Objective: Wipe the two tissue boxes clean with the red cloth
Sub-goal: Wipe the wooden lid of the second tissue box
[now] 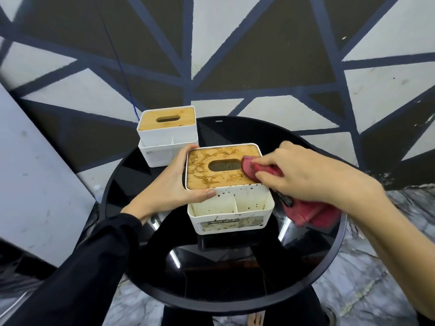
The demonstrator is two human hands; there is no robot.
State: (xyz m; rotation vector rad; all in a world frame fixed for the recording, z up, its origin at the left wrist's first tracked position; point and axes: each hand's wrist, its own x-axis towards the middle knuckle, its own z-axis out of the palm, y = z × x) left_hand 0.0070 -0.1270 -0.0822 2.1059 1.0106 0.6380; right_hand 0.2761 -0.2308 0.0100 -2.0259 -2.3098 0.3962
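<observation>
Seen from the head camera, a person stands over a round black glossy table [131,184] set against a wall painted in grey, dark and navy triangles [235,55], working on the nearer of two white tissue boxes. The near tissue box [229,208] sits at the middle of the table, its wooden lid [219,169] streaked with brown stains around the oval slot and its white front compartment speckled with dark spots; a worn label runs across its front face. The left hand [174,184], emerging from a black sleeve [82,267], clamps the box's left side, fingers together along the far left corner and thumb pressed flat against the near left edge of the lid. The right hand [303,175] presses the red cloth [254,169] onto the right part of the lid, fingers curled over the fabric and pinning it to the wood just beside the slot; the rest of the cloth hangs off the box's right side and bunches on the table beneath the wrist. The far tissue box [167,137] stands at the table's back left edge, apart from the near one, its wooden lid looking far cleaner, with only faint marks. A thin blue cord [122,74] runs down the wall behind it
</observation>
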